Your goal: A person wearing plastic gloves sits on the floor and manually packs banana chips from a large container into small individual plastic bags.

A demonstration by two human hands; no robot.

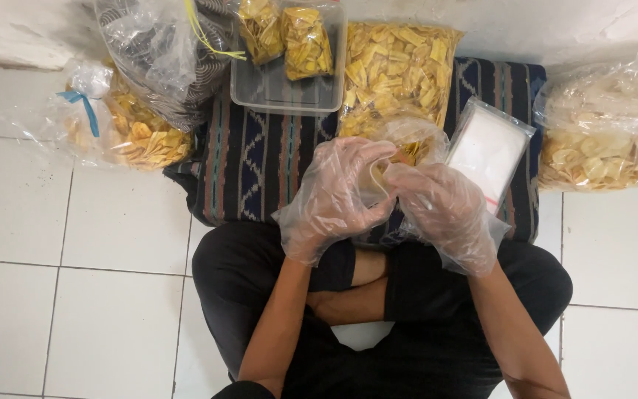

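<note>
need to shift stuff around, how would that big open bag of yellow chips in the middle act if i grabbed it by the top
The big bag of chips would probably sag: its thin clear plastic looks floppy. It is open-mouthed, so chips may spill. They look brittle and could crack if squeezed.

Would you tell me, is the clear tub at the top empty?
No, the clear tub holds two small packed bags of yellow chips at its far end.

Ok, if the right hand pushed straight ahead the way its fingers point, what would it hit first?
Most likely the small clear bag pinched between both gloved hands; the right hand points up and left at it. Just beyond are the left hand's fingers. Depth is hard to judge.
</note>
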